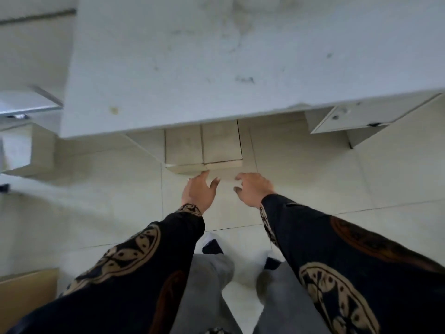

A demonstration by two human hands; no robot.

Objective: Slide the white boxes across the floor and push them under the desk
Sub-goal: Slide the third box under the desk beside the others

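From the head camera, looking steeply down, two white boxes sit side by side on the tiled floor (301, 165), touching along their long edges. The left box (183, 149) and the right box (221, 142) both have their far ends tucked beneath the front edge of the white desk (192, 68), while their near ends stick out onto the open floor.

Two hands reach toward those near ends. The left hand (198, 192) has its fingers (203, 175) spread and loose, the tips at the near edge of the boxes by the seam between them; whether they actually touch cannot be told through the blur. The right hand (254, 189) hovers just short of the right box, its fingers (240, 177) curled but released, grasping nothing.

Both arms wear dark sleeves with tan circular patterns. Below them are two grey trouser legs and two white-toed shoes.

A white drawer unit (356, 116) hangs under the desk at right. One brown cardboard box (26, 295) lies at lower left.
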